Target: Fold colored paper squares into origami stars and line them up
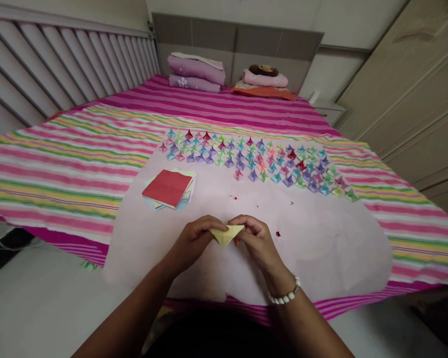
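Observation:
A yellow piece of folded origami paper (226, 236) is held up between my two hands, its point facing down toward me. My left hand (199, 238) pinches its left corner and upper edge. On the other side, my right hand (256, 238) grips the right corner, with some fingers hidden behind the paper. A white bead bracelet (286, 297) circles my right wrist. Beyond my left hand lies a stack of square paper sheets (167, 188), red on top. Rows of small folded paper pieces (252, 159) in many colours stand farther away.
Under everything is a large pale sheet (339, 238) on a bed with a striped cover (59, 169). Small red scraps (278, 233) lie on the sheet. Folded purple bedding (197, 73) and a pink pillow (265, 79) rest by the headboard (212, 42). A white slatted rail (70, 64) runs along the left.

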`<move>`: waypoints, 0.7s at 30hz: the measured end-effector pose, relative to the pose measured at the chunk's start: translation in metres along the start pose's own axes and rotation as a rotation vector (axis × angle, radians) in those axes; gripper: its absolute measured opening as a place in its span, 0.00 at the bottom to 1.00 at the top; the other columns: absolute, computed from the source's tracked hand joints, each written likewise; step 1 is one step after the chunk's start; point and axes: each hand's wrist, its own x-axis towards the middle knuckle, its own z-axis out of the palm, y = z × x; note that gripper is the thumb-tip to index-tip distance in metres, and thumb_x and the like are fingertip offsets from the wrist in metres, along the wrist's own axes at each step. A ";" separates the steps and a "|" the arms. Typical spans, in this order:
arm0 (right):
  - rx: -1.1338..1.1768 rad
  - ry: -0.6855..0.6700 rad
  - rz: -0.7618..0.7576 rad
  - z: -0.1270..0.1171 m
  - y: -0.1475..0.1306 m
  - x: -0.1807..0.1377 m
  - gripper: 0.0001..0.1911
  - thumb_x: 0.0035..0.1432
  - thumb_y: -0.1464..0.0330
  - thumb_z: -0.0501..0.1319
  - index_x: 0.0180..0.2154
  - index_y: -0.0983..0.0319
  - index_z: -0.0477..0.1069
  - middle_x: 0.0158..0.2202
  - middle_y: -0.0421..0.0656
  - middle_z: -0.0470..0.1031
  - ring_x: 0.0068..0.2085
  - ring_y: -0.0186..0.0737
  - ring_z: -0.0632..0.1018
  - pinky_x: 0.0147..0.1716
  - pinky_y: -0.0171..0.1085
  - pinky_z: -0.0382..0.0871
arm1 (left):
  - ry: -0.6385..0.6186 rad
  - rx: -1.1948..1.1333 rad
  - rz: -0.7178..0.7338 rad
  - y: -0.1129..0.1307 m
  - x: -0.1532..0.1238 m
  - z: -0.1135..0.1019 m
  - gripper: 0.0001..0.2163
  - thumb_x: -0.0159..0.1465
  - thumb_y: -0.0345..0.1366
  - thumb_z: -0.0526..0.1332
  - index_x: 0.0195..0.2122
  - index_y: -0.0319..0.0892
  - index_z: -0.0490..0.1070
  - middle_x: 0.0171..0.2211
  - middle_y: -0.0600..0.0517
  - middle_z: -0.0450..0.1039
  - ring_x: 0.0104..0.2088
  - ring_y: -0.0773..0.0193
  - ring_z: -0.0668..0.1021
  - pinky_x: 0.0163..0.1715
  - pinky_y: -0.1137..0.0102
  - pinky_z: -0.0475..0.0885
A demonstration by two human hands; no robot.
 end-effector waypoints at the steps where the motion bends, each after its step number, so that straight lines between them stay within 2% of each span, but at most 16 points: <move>1: 0.021 -0.009 0.004 0.000 0.000 0.000 0.10 0.48 0.72 0.63 0.36 0.58 0.78 0.23 0.37 0.74 0.23 0.33 0.71 0.25 0.34 0.65 | 0.005 0.009 -0.007 0.001 0.000 0.000 0.12 0.62 0.26 0.55 0.38 0.44 0.78 0.37 0.50 0.73 0.36 0.65 0.74 0.35 0.70 0.69; 5: 0.111 -0.021 0.033 0.001 -0.001 0.000 0.13 0.51 0.65 0.63 0.40 0.60 0.77 0.30 0.41 0.76 0.26 0.34 0.73 0.27 0.35 0.66 | -0.004 0.016 0.008 0.005 -0.001 0.000 0.13 0.59 0.26 0.57 0.41 0.44 0.77 0.38 0.49 0.72 0.38 0.64 0.74 0.36 0.70 0.69; 8: -0.009 0.037 0.072 0.003 -0.002 0.001 0.12 0.47 0.64 0.69 0.36 0.60 0.77 0.22 0.38 0.73 0.22 0.33 0.72 0.24 0.33 0.64 | -0.010 0.030 0.011 0.008 -0.001 0.004 0.09 0.59 0.32 0.60 0.40 0.43 0.77 0.39 0.48 0.73 0.40 0.62 0.75 0.37 0.69 0.69; 11: -0.078 0.072 0.084 0.005 -0.002 0.002 0.10 0.43 0.64 0.72 0.29 0.61 0.76 0.16 0.36 0.71 0.19 0.32 0.71 0.21 0.31 0.63 | 0.129 0.059 -0.093 0.007 0.000 0.010 0.07 0.57 0.38 0.65 0.35 0.41 0.77 0.34 0.49 0.75 0.37 0.61 0.76 0.35 0.69 0.70; 14: -0.062 0.086 0.061 0.007 -0.004 0.003 0.10 0.43 0.64 0.72 0.26 0.61 0.75 0.18 0.37 0.73 0.20 0.32 0.72 0.21 0.31 0.64 | 0.275 -0.037 -0.236 0.005 0.002 0.014 0.14 0.54 0.40 0.68 0.40 0.41 0.74 0.30 0.51 0.77 0.31 0.62 0.77 0.30 0.70 0.70; 17: -0.051 0.103 0.033 0.008 -0.005 0.002 0.09 0.44 0.63 0.71 0.26 0.60 0.75 0.20 0.37 0.74 0.21 0.32 0.72 0.23 0.32 0.66 | 0.303 -0.129 -0.290 0.004 0.004 0.013 0.22 0.54 0.42 0.67 0.48 0.40 0.70 0.30 0.50 0.79 0.30 0.62 0.78 0.29 0.70 0.71; 21: -0.025 0.127 -0.007 0.007 -0.002 0.002 0.06 0.48 0.65 0.69 0.27 0.60 0.75 0.21 0.37 0.75 0.23 0.32 0.73 0.25 0.32 0.67 | 0.361 -0.189 -0.303 0.002 0.005 0.008 0.27 0.52 0.41 0.69 0.52 0.39 0.68 0.31 0.50 0.80 0.31 0.63 0.79 0.31 0.70 0.72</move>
